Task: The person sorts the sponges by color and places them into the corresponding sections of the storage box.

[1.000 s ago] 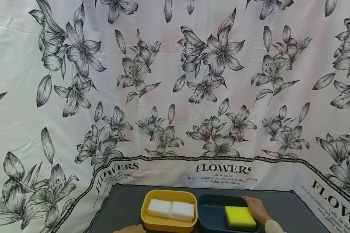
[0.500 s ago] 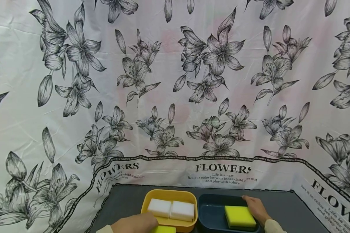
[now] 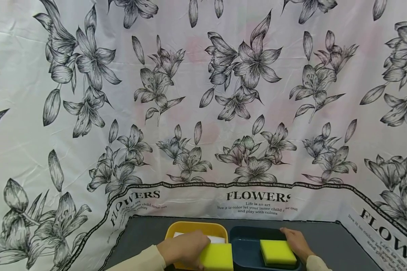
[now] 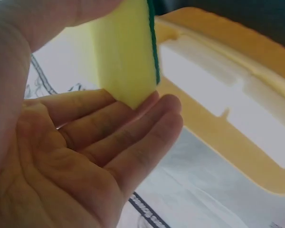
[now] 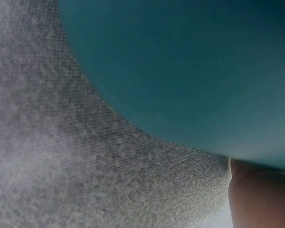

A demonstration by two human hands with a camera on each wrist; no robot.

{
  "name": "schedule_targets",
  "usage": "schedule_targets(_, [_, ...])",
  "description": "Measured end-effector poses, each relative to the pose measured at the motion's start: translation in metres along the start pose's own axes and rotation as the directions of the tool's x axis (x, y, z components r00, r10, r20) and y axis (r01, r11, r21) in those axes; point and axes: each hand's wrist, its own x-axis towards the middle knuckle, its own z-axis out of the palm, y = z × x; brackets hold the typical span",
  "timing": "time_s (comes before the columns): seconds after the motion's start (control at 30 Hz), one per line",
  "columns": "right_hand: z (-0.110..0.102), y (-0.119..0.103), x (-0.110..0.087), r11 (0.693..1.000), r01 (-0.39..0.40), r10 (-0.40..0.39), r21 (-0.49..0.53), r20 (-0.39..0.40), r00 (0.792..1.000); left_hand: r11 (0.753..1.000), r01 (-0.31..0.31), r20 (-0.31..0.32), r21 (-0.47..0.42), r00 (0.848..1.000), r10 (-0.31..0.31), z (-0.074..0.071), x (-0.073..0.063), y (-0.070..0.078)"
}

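Note:
My left hand [image 3: 186, 248] pinches a yellow sponge [image 3: 218, 257] above the near right part of the yellow container [image 3: 198, 223]. In the left wrist view the sponge [image 4: 126, 52] has a thin green scouring layer and sits between thumb and fingers. Two white blocks [image 4: 194, 71] lie side by side in that container; in the head view my left hand covers most of them. My right hand [image 3: 296, 242] grips the right rim of the dark blue container [image 3: 245, 242]. Another yellow sponge [image 3: 277, 251] lies in that container, at its right side.
The two containers stand side by side on a dark grey tabletop [image 3: 146, 233]. Behind and at both sides hangs a white cloth [image 3: 190, 203] with black flower prints and lettering.
My left hand came in from the bottom edge with the sponge, then moved right and forward over the yellow container. My right hand stays at the dark blue container.

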Motion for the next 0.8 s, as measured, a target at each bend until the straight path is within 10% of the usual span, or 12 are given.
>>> schedule_targets(0.8, [0.002,0.001,0.001,1.0,0.02,-0.02,0.005,-0.02,1.0,0.996,0.084,-0.055,-0.015,0.995,-0.084,0.026,0.109,0.026])
